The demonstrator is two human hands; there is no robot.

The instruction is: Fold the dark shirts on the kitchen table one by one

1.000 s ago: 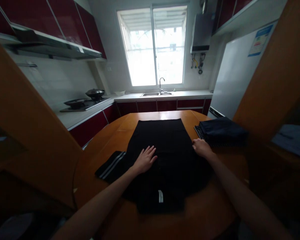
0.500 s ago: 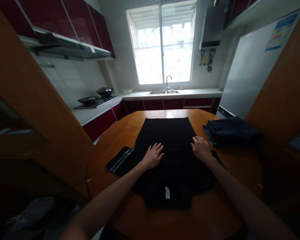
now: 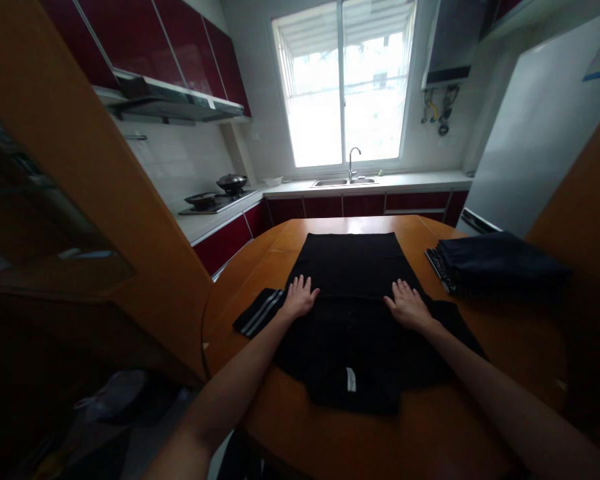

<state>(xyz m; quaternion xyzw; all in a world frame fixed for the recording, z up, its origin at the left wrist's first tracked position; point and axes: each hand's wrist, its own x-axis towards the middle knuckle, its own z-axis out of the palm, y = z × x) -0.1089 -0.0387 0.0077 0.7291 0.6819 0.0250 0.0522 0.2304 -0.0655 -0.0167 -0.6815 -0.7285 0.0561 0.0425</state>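
Observation:
A black shirt (image 3: 353, 267) lies spread flat on a round wooden table (image 3: 380, 433), collar end with a white label (image 3: 351, 379) toward me. Its left sleeve with white stripes (image 3: 260, 312) sticks out to the left. My left hand (image 3: 299, 297) rests flat on the shirt's left side, fingers stretched out. On the shirt's right side lies my right hand (image 3: 408, 305), palm down with the fingers spread. Neither hand holds anything.
A folded stack of dark clothes (image 3: 495, 270) sits on the table at the right. Wooden panels (image 3: 70, 193) rise on the left and far right. Behind are a kitchen counter with a sink (image 3: 345, 181), a stove with pans (image 3: 215, 197), and a white fridge (image 3: 535, 140).
The view has shifted, so the table sits further right in frame. My right hand went from the shirt's right edge onto the cloth and flattened; my left hand slid toward the left side.

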